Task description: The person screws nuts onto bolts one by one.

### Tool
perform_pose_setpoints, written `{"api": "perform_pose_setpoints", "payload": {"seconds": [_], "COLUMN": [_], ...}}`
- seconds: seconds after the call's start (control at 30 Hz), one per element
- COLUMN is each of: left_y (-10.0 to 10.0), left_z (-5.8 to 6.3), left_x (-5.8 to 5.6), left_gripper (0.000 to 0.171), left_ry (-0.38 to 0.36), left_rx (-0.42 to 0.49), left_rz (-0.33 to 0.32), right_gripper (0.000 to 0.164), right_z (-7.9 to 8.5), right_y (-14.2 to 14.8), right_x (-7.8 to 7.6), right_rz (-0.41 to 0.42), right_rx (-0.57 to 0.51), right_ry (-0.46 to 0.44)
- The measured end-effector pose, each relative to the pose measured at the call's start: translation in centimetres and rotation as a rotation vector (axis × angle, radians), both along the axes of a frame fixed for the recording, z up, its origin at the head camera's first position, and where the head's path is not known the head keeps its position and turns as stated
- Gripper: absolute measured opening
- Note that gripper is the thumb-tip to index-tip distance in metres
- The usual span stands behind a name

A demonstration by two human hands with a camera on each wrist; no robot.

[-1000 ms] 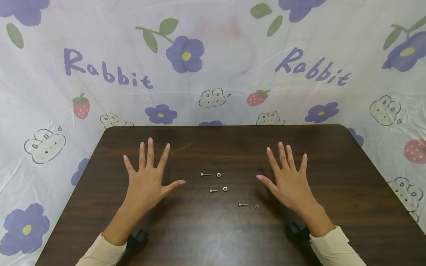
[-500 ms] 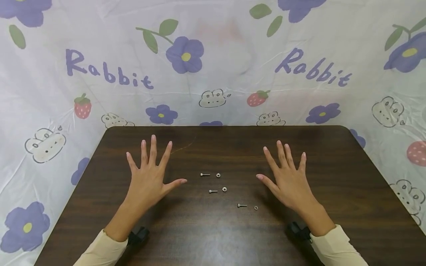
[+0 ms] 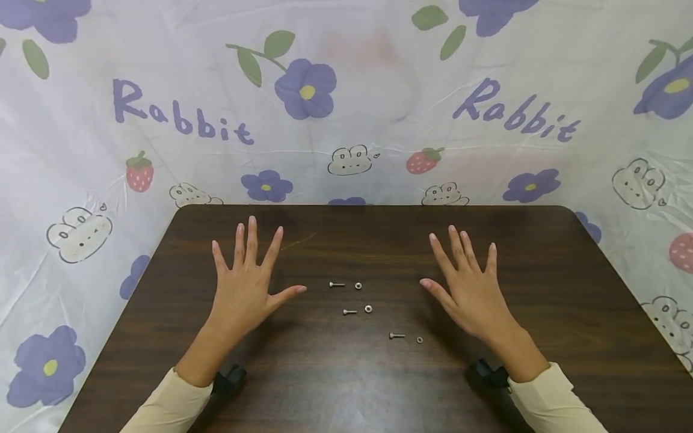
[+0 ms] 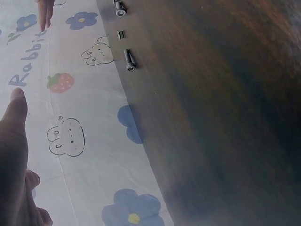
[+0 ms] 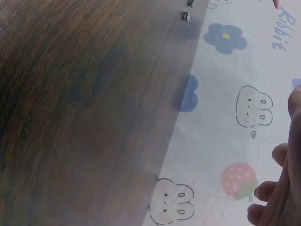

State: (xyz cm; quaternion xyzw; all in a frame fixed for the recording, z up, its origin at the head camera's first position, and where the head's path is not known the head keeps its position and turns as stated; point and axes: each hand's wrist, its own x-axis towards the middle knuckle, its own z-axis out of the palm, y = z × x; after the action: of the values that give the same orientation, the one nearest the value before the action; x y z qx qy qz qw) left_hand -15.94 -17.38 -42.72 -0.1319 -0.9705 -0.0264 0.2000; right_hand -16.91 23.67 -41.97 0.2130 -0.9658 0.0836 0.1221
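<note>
My left hand [image 3: 242, 294] is held over the left half of the table with its fingers spread, gripping nothing. Opposite it, my right hand [image 3: 473, 294] is spread the same way. Between them lie three small metal screws: a far one [image 3: 337, 284], a middle one [image 3: 349, 312] and a near one [image 3: 397, 335]. Each has a nut at its right: a far nut [image 3: 358, 286], a middle nut [image 3: 369, 309] and a thinner, smaller near nut [image 3: 419, 340]. The left wrist view shows a screw [image 4: 130, 61] upright in that camera's slanted picture, beyond the thumb [image 4: 16, 113].
The dark wooden table [image 3: 346, 385] has rounded far corners. Behind it and along both sides hangs a pale cloth [image 3: 373, 102] printed with flowers, rabbits and strawberries. A black wrist device [image 3: 230, 379] sits under the left cuff, another black device [image 3: 489, 374] under the right.
Both hands have risen slightly in the head view, the left also drifting a little right. Fingers stay spread. The head view has shifted slightly; screws and nuts lie as before.
</note>
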Motion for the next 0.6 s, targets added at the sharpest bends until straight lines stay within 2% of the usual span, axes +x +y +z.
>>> {"api": "perform_pose_setpoints", "payload": {"seconds": [0.1,0.33,0.6], "left_y": [0.2,0.7,3.0], "left_z": [0.1,0.1,1.0], "left_x": [0.0,0.8,1.1], "left_gripper": [0.109,0.104,0.091], "left_ry": [0.018,0.036,0.040], "left_rx": [0.000,-0.006,-0.009], "left_rz": [-0.016,-0.056,-0.198], "right_gripper": [0.078,0.081,0.081], "right_z": [0.1,-0.1,-0.2], "right_y": [0.1,0.3,1.3], "right_x": [0.1,0.8,2.2], "right_rz": [0.005,0.037,0.065], "right_rx": [-0.006,-0.045,-0.058], "right_ry": [-0.019,-0.124,-0.153]}}
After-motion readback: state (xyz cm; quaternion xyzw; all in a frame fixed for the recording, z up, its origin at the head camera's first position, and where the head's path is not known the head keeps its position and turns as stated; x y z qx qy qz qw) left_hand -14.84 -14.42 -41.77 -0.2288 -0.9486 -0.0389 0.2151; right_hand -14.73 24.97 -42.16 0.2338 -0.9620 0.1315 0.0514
